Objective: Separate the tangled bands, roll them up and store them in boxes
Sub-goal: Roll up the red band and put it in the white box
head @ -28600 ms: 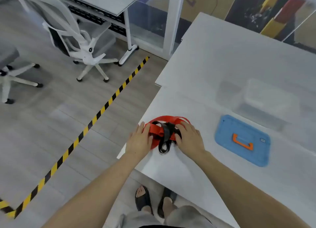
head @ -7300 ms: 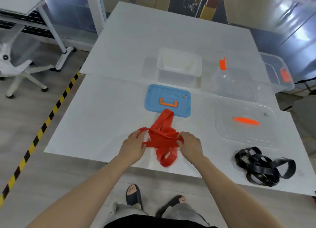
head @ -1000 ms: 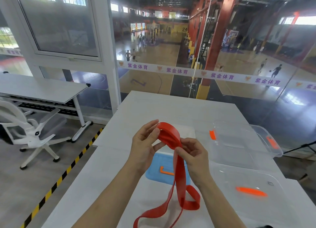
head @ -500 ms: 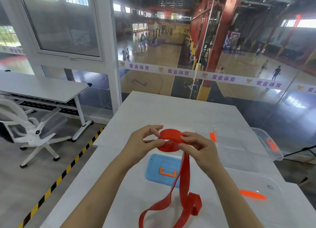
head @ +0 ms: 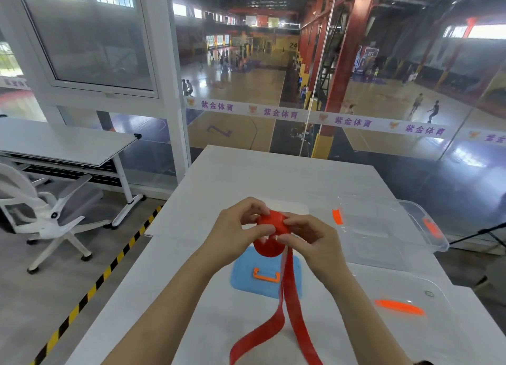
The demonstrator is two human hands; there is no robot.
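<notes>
Red band (head: 269, 237) half rolled, coil pinched between both hands above desk (head: 164, 282). Left hand (head: 238, 231) clamped on coil's left side, fingers curled over top. Right hand (head: 308, 240) clamped on right side, thumb pressed on coil. 2 loose tails hung from coil, trailed down onto desk toward the person. Blue lid (head: 262, 278) with orange handle seen just below hands. Clear box (head: 383, 227) spotted right of right hand, clear lid (head: 405, 307) nearer, lower right. Office chair (head: 41, 214) parked far left on floor.
</notes>
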